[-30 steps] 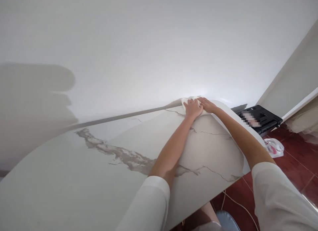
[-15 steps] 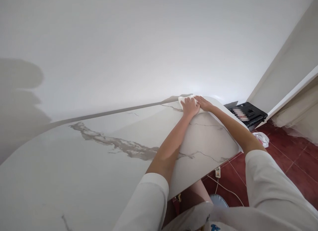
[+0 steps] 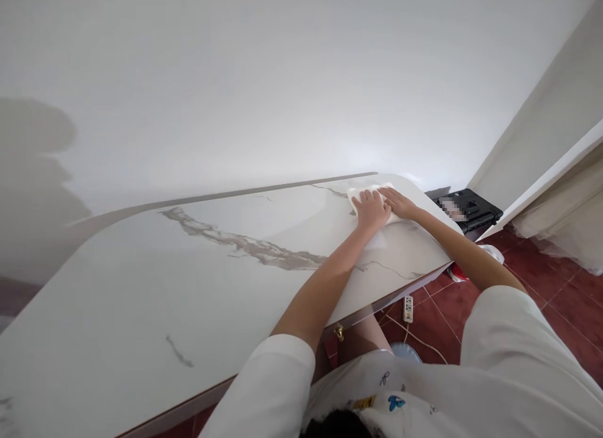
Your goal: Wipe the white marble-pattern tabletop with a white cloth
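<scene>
The left hand (image 3: 372, 210), fingers spread, and the right hand (image 3: 398, 203), fingers laid flat, press the cloth (image 3: 357, 191) beneath them onto the worktop (image 3: 141, 300), seemingly mid-wipe, so the next move calls for even pressure.

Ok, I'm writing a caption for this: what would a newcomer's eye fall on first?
Probably the left hand and right hand, close together on a white cloth near the far right end of the marble-patterned tabletop. The grey-brown vein slanting toward the left forearm likely comes next, then the dark red tiled floor at lower right.
</scene>
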`<state>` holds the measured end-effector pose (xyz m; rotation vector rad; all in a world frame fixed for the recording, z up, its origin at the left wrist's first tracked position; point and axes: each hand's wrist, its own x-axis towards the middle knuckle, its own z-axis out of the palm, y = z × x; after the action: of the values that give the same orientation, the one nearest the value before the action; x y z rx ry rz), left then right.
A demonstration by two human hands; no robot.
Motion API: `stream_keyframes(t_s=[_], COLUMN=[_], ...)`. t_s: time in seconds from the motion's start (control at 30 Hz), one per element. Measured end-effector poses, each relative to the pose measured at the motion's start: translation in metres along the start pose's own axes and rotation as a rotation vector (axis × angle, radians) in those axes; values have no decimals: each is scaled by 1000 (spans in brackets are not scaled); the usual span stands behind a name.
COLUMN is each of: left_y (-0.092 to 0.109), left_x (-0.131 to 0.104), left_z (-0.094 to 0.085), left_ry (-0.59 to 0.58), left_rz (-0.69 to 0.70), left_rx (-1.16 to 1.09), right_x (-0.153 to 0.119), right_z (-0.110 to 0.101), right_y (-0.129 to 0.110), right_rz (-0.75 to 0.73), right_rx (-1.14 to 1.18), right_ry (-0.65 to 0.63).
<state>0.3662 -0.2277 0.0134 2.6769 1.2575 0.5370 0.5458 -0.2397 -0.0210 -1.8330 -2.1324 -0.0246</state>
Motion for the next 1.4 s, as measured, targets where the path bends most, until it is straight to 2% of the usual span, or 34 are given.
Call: stream_keyframes(t_s=[0.27, 0.53, 0.73, 0.93, 1.1, 1.27, 1.4], left_y=[15, 30, 40, 44, 48, 52, 53], left_x=[-49, -103, -127, -133, -130, -119, -102], left_z=[-12, -25, -32, -28, -29, -24, -18], left_ry=[-62, -100, -138, -121, -153, -158, -132], left_rz=[12, 53, 66, 70, 66, 90, 85], left_rx=[29, 61, 84, 82, 70, 43, 14], right_x=[-50, -105, -127, -135, -138, -138, -127], right_z=[4, -7, -16, -18, -22, -21, -17], right_y=[-24, -68, -85, -87, -85, -67, -46], right_rz=[-154, -134, -98, -54, -32, -26, -80], right_rx=[-72, -79, -43, 16, 48, 36, 0], right_ry=[97, 113, 85, 66, 55, 76, 102])
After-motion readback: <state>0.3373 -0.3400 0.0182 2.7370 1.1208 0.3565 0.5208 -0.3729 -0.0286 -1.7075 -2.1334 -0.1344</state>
